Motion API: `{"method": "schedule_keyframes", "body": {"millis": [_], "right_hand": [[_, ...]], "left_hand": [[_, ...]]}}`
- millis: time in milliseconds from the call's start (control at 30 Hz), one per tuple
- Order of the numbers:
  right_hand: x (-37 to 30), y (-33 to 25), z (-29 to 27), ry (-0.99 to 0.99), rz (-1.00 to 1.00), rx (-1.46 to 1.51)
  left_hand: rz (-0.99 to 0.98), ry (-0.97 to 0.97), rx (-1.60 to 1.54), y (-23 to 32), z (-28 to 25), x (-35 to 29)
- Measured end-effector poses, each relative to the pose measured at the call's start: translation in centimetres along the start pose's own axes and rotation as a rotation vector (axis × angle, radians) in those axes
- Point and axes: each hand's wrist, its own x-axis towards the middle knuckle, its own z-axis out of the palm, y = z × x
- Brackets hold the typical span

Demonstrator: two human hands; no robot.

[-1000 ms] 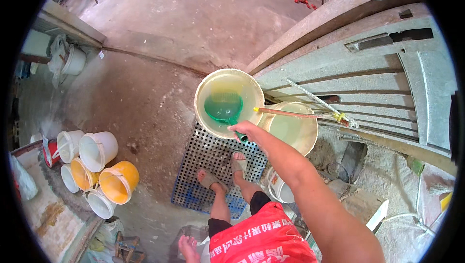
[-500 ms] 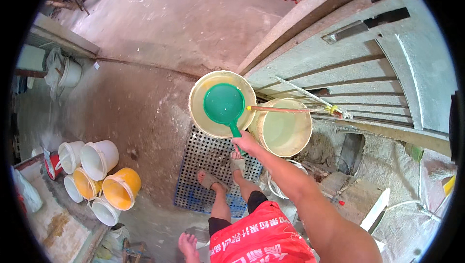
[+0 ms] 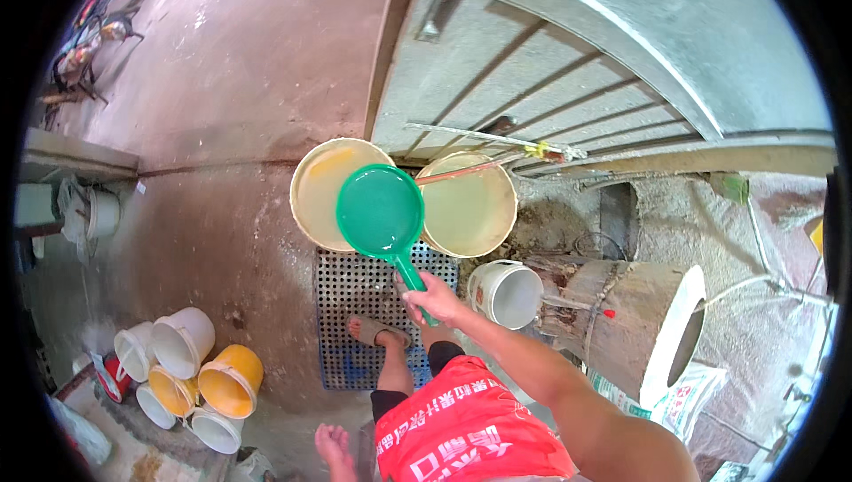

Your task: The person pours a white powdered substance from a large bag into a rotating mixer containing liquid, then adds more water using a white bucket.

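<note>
The right hand's (image 3: 437, 299) fingers grip a green dipper (image 3: 382, 216) extending ahead of them; the left hand's (image 3: 335, 445) fingers are loosely parted.

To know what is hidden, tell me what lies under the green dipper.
Below the green dipper show parts of the left cream tub, its pale liquid and the perforated mat; whatever the dipper covers cannot be seen.

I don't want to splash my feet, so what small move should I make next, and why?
I'd probably level and steady the green dipper before swinging it aside: it appears to hold liquid, your right hand grips it only by the handle, your left hand hangs apart from it, and a sandalled foot stands on the mat close by.
</note>
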Motion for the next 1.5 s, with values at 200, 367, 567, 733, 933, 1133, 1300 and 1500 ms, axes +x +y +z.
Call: {"method": "schedule_keyframes", "body": {"millis": [200, 367, 567, 733, 933, 1133, 1300, 1500], "right_hand": [[-6.6, 1.6, -3.8, 0.329, 0.055, -0.007], [-7.1, 3.7, -8.3, 0.688, 0.054, -0.264], [-6.0, 7.4, -13.1, 1.08, 0.016, -0.742], [-5.7, 7.2, -13.4, 1.167, 0.17, -0.673], [-5.9, 5.8, -12.3, 1.232, 0.123, -0.625], [-5.5, 6.6, -12.5, 1.297, 0.003, -0.625], [-4.2, 6.8, -12.0, 1.338, -0.131, -0.537], [-4.1, 1.6, -4.6, 0.717, -0.277, -0.547]], "left_hand": [[0.08, -0.047, 0.041, 2.7, 0.0, -0.4], [0.097, -0.079, 0.071, 3.6, -0.4, -0.4], [0.089, -0.063, 0.103, 2.5, -1.5, 0.3], [0.079, -0.034, 0.131, 1.8, -2.7, 0.8], [0.084, -0.034, 0.157, 1.5, -2.5, 0.7], [0.078, -0.079, 0.112, 1.9, -0.3, -0.3], [0.074, -0.088, 0.138, 2.2, 0.7, -0.5], [0.056, -0.051, 0.091, 1.0, 0.5, -0.1]]}}
